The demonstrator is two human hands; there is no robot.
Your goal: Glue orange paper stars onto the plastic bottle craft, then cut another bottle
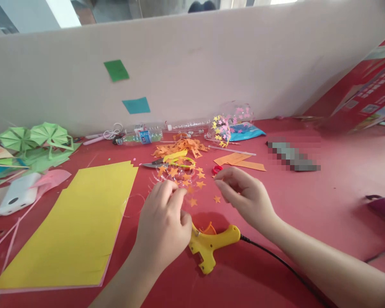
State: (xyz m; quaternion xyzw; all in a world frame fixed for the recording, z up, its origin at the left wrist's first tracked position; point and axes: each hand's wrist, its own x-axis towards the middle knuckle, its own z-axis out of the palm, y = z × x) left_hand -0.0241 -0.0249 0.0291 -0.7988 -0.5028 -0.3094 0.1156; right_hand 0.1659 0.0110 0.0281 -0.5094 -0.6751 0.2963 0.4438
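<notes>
My left hand (164,218) is curled at the near edge of a clear plastic bottle piece (176,176) with orange paper stars on it, and its fingertips close on that edge. My right hand (247,194) is pinched, thumb against forefinger; what lies between them, if anything, is hidden. Just past its fingertips is a small red ring (217,170). A loose orange star (217,199) lies on the red table between the hands. Below them rests a yellow glue gun (214,244) with an orange trigger, its nozzle end hidden behind my left hand.
Yellow paper sheets (73,222) lie at left, with green folded paper umbrellas (49,134) behind. Scissors (157,164), orange paper scraps (176,148), orange strips (240,161), a labelled bottle (143,136) and a star-covered bottle piece (223,130) lie ahead. A black cord (276,255) runs right.
</notes>
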